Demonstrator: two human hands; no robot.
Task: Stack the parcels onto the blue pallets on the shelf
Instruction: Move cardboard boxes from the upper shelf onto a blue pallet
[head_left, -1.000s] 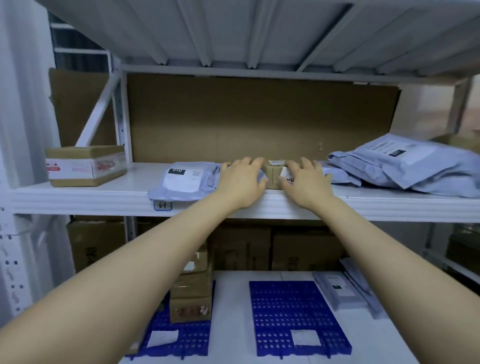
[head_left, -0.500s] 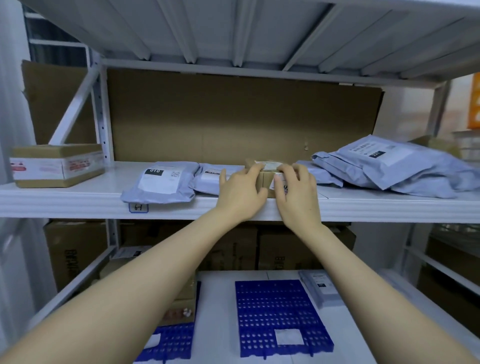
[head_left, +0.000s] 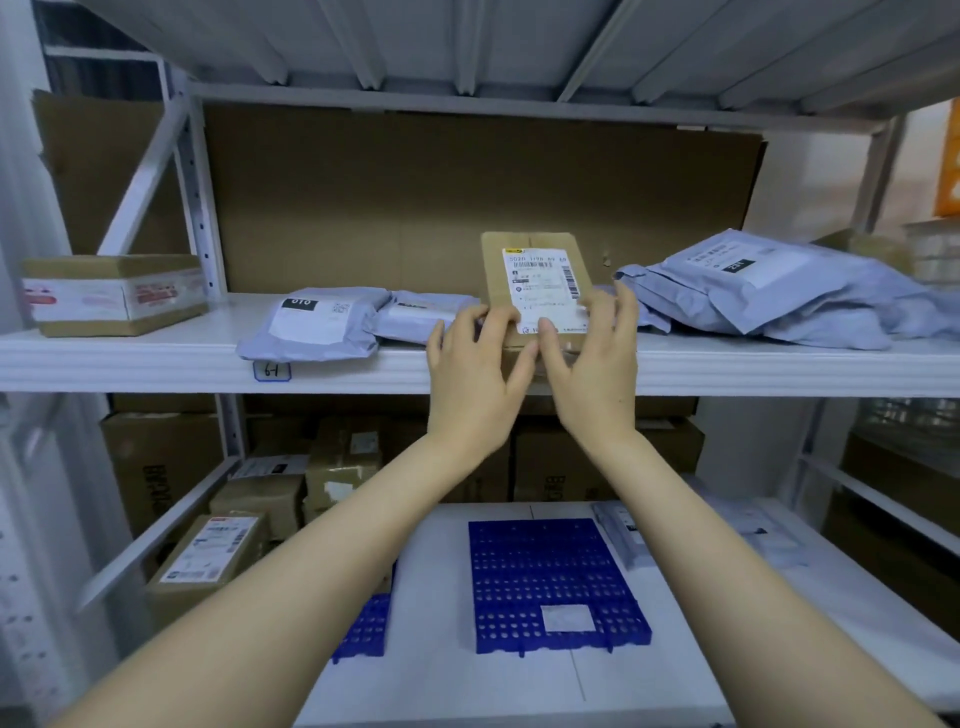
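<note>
Gripping the labelled cardboard box (head_left: 535, 278), left hand (head_left: 475, 387) and right hand (head_left: 595, 376) hold it tipped up at the front edge of the upper shelf (head_left: 156, 358), fingers (head_left: 497, 323) curled round its lower sides.

On the lower shelf (head_left: 727, 649): two blue pallets (head_left: 556, 582), the second pallet (head_left: 363, 623) partly hidden; at least five brown cartons (head_left: 156, 467). On the upper shelf (head_left: 753, 371): two grey mailer bags (head_left: 311, 327) at left, plus a heap (head_left: 779, 296) at right of at least two more, exact number undeterminable; one labelled cardboard box (head_left: 535, 280) tilted up; one taped box (head_left: 111, 293) at far left.
</note>
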